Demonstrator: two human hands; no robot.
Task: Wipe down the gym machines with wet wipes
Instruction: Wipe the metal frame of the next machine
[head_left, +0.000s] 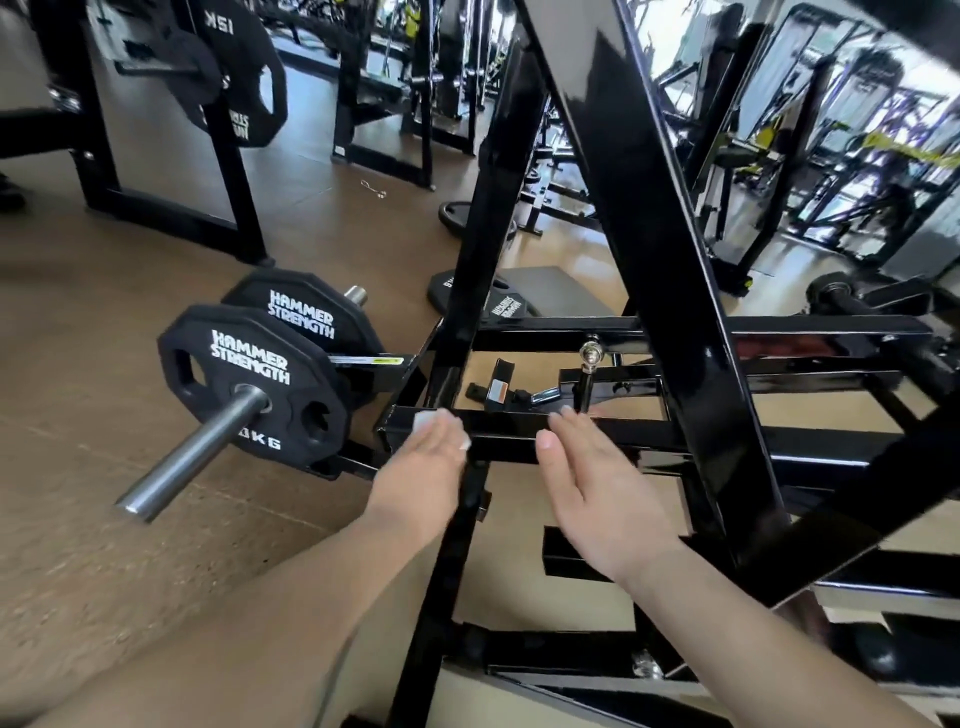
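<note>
Wet wipe (423, 420) lies on black crossbar (503, 422) of gym machine (641, 187), centre of frame, pressed under L hand (422, 467), fingers straight & close together. R hand (597, 486) just right of it, fingers straight, tips touching same bar, holding nothing. Weight plates (249, 376) on steel peg (192, 452), centre left.

My left hand (421, 462) covers most of the wet wipe (425, 420); only a white corner shows past my fingers. The steel sleeve (208, 441) hides the digits before "KG" on the near weight plate (249, 374). The top edge cuts off the upper plate (244, 67) (only "15K" shows). The far machines (857, 156) at right blur together. A tiny object (374, 189) on the floor (104, 312) is too small to tell.
</note>
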